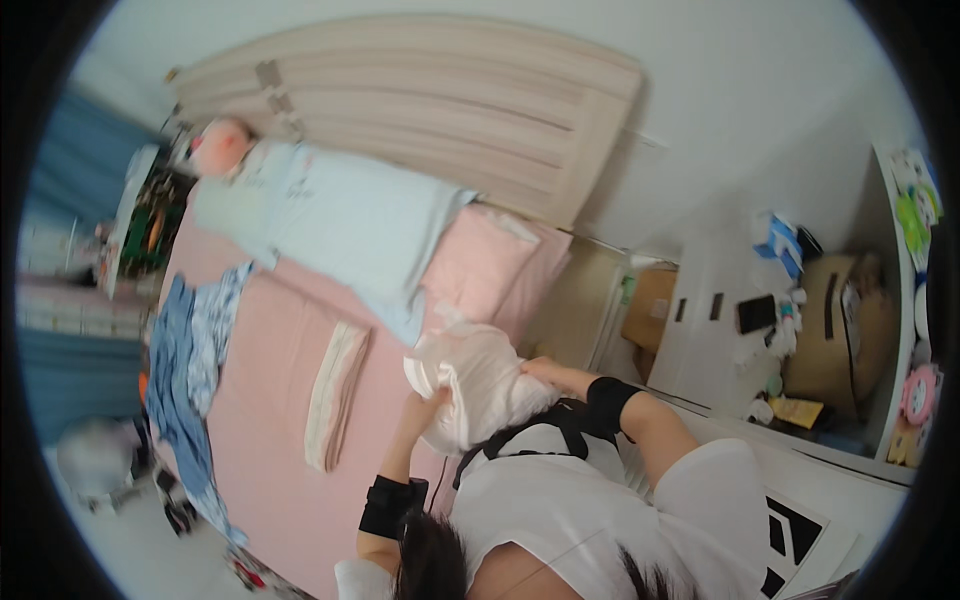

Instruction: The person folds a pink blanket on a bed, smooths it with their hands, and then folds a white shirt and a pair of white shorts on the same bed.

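Note:
A bunched pale pink-white cloth (468, 385) hangs in front of my body at the right side of the bed. My left hand (430, 403) is closed on its left edge. On its right side my right hand (543, 371) grips the same cloth, the fingertips partly buried in the folds. What kind of cloth it is I cannot make out. Left of it, a long folded cream and pink striped cloth (337, 396) lies on the pink bedsheet (265, 370).
Up by the wooden headboard (420, 100) lie a light blue pillow (345, 225) and a pink pillow (482, 258). Blue clothes (180, 370) drape over the bed's left edge. To the right stands a white desk (700, 330) with a phone (756, 314) and a brown bag (835, 320).

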The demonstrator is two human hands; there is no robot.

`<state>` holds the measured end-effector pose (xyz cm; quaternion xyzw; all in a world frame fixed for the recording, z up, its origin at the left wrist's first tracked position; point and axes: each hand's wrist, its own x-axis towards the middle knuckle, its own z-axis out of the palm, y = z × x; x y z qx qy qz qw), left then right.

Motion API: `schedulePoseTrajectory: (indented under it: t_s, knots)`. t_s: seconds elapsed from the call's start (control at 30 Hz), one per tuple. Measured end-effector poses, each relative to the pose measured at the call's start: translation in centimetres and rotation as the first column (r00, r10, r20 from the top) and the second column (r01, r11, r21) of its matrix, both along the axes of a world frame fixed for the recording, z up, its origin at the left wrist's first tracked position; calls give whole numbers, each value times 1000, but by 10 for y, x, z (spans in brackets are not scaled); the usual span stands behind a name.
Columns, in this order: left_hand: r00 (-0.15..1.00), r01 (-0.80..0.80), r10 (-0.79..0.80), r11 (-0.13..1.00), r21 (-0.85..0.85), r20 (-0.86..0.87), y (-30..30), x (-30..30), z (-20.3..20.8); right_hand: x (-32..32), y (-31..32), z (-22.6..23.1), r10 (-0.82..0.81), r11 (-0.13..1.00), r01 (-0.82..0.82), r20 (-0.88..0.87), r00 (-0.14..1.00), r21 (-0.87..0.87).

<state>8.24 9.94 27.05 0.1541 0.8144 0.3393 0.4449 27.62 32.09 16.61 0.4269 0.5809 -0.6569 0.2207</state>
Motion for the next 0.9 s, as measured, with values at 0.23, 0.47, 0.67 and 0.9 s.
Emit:
schedulePoseTrajectory:
  t_s: [0.23, 0.47, 0.67, 0.9]
  knots:
    - [854, -475, 516, 826, 304, -68, -155, -46, 45, -51, -5, 25, -355, 934, 342, -157, 922, -106]
    - [743, -498, 593, 800, 335, -311, -288, -61, 32, -146, -18, 105, -242, 899, 403, -578, 779, 168]
    - [625, -557, 718, 685, 470, -305, -329, -62, 63, -218, -56, 131, 456, 744, -86, -410, 789, 662]
    - [513, -349, 613, 788, 507, -601, -293, -37, 130, -295, -269, 221, 435, 781, -615, -614, 658, -106]
